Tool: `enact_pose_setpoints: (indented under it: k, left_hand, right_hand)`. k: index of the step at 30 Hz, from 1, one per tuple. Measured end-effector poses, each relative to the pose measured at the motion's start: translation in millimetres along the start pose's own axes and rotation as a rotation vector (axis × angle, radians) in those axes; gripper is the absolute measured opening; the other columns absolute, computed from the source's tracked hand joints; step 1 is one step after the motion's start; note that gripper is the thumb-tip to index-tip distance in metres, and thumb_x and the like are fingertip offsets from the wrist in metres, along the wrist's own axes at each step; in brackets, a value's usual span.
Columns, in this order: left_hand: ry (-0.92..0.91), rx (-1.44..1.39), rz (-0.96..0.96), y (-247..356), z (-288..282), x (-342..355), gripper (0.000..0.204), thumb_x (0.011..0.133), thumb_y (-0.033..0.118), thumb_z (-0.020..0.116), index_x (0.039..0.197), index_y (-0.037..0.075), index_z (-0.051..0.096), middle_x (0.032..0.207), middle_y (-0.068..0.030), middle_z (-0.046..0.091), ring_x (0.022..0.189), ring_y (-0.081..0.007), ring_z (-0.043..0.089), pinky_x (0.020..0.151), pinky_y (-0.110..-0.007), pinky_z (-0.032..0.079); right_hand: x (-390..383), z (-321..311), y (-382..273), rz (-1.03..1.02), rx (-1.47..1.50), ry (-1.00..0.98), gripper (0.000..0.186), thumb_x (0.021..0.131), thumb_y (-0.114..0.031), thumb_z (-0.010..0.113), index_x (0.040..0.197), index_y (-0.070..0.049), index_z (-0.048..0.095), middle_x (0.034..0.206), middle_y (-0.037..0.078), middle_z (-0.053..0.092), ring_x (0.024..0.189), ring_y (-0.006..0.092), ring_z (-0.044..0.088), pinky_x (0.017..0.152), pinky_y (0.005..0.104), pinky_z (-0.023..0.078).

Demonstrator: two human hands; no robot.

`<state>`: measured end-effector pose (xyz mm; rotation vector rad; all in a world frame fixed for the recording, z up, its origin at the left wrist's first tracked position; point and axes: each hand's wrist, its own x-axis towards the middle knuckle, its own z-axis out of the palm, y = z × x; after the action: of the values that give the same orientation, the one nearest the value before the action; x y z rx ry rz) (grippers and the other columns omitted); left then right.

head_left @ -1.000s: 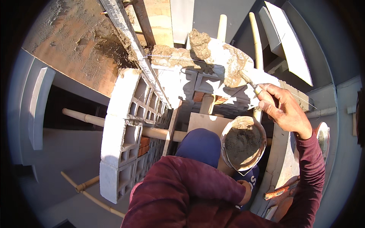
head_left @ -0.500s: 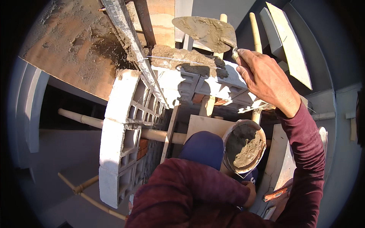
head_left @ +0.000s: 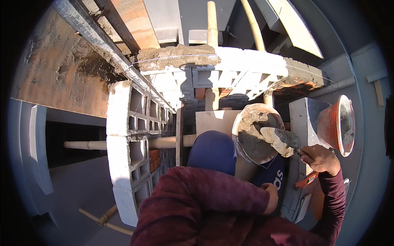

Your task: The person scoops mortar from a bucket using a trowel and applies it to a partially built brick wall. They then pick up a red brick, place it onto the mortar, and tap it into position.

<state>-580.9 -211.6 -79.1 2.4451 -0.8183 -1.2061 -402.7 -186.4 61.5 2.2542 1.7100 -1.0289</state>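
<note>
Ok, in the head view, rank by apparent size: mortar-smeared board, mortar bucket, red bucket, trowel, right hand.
1. Mortar-smeared board
2. Mortar bucket
3. Red bucket
Unranked, smallest: trowel and right hand look alike, and the grip hides part of the handle.

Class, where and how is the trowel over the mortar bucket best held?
Best, I'd judge, by the handle of the trowel, approached from the right, where the right hand grips it: the handle extends rightward, outside the bucket, while the flat blade points left over the mortar.
</note>
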Motion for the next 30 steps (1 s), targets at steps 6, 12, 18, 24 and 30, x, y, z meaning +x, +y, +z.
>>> enact_pose_setpoints:
  k: [6, 12, 18, 24, 30]
  left_hand:
    - [0.048, 0.08, -0.001, 28, -7, -16, 0.043, 0.076, 0.041, 0.075, 0.112, 0.017, 0.073, 0.097, -0.0076, 0.072, 0.087, -0.0272, 0.068, 0.078, -0.05, 0.051]
    - [-0.04, 0.002, 0.006, 54, -3, -3, 0.044, 0.074, 0.038, 0.079, 0.113, 0.018, 0.074, 0.102, -0.0049, 0.073, 0.092, -0.0268, 0.068, 0.082, -0.049, 0.05]
    - [-0.069, 0.076, -0.036, 79, 13, -4, 0.045, 0.074, 0.036, 0.08, 0.113, 0.014, 0.074, 0.106, -0.0073, 0.073, 0.097, -0.0293, 0.069, 0.087, -0.047, 0.048]
    - [-0.063, 0.204, 0.1, 82, -18, -31, 0.041, 0.075, 0.034, 0.077, 0.109, 0.012, 0.075, 0.103, -0.0083, 0.073, 0.098, -0.0297, 0.068, 0.088, -0.045, 0.046]
    - [-0.117, 0.211, 0.14, 76, -35, -48, 0.031, 0.079, 0.03, 0.074, 0.103, 0.011, 0.075, 0.1, -0.0066, 0.072, 0.093, -0.0282, 0.067, 0.083, -0.042, 0.046]
  right_hand:
    - [48, 74, 44, 0.05, -0.166, -0.153, 0.025, 0.089, -0.027, 0.057, 0.091, -0.004, 0.067, 0.083, 0.021, 0.068, 0.083, 0.0427, 0.067, 0.074, 0.0489, 0.053]
    - [89, 107, 46, 0.029, -0.296, -0.212, 0.026, 0.091, -0.024, 0.058, 0.088, 0.0, 0.068, 0.081, 0.023, 0.07, 0.084, 0.0415, 0.069, 0.073, 0.0493, 0.055]
    - [54, 82, 18, 0.01, -0.243, 0.17, 0.028, 0.09, -0.026, 0.062, 0.098, 0.001, 0.07, 0.096, 0.023, 0.071, 0.092, 0.0384, 0.068, 0.081, 0.0454, 0.055]
    - [-31, 65, -2, -0.022, 0.227, 0.765, 0.032, 0.093, -0.018, 0.063, 0.112, 0.007, 0.066, 0.1, 0.023, 0.07, 0.093, 0.0382, 0.067, 0.084, 0.045, 0.052]
    - [-63, 117, -3, 0.107, 0.643, 1.014, 0.02, 0.096, -0.011, 0.063, 0.105, 0.006, 0.07, 0.09, 0.017, 0.072, 0.078, 0.0237, 0.069, 0.073, 0.0333, 0.053]
